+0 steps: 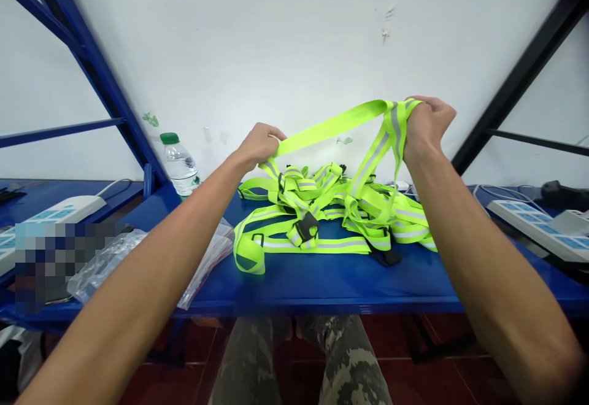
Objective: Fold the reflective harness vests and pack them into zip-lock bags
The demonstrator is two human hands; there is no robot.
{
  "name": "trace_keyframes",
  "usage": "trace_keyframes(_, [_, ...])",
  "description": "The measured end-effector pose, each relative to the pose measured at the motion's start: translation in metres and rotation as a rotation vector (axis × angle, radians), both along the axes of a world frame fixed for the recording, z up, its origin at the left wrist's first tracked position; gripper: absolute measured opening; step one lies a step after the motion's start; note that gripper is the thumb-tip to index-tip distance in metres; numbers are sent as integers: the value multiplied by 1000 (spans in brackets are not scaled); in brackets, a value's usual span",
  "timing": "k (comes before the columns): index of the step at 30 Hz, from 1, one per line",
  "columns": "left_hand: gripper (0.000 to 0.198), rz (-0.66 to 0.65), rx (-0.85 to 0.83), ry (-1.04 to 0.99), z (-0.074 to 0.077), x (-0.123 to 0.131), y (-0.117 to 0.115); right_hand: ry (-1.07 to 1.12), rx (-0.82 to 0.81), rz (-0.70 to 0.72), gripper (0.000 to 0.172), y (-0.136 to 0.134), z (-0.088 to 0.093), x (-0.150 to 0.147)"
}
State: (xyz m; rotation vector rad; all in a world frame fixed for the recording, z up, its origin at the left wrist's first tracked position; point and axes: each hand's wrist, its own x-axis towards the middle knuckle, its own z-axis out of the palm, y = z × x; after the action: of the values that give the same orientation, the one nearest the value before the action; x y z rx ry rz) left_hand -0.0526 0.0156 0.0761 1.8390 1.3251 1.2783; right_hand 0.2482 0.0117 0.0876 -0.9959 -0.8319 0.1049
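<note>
A neon yellow reflective strap (pixel 338 124) with silver stripes stretches in the air between my two hands. My left hand (pixel 261 145) pinches it on the left side, fingers closed. Higher up on the right, my right hand (pixel 427 124) is closed around bunched straps, several bands hanging down from it. Under them a tangled pile of the same reflective straps (pixel 317 245) lies on the blue table (pixel 294 282). Black buckles show in the pile, with a larger black piece (pixel 307 227) at its middle and a black clip (pixel 386 257) at its front edge.
A water bottle (pixel 180 165) with a green cap stands at the back left. Clear plastic bags (pixel 207 264) lie beside my left forearm. White power strips (pixel 64 215) sit at both sides. A blue frame post (pixel 105 86) rises left, a dark post (pixel 515 67) right; a white wall stands behind.
</note>
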Motion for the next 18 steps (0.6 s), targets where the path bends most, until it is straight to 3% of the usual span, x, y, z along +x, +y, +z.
trace_keyframes(4, [20,-35,-61,69,-10,-7,3,-61,13,3,32,-1,0,-2])
trace_keyframes(9, [12,-258,-330,-313,-3,-13,-6,-30,-32,-10,33,4,-5,-6])
trace_keyframes(11, [5,-350,-372,-344,2,-17,-13,21,-47,20,32,6,-6,-7])
trace_keyframes(14, [11,-395,-342,-143,4,-23,-19,60,-53,17,31,10,-4,-3])
trace_keyframes(18, [28,-216,-222,147,-7,-35,-9,122,-20,-86,33,16,6,16])
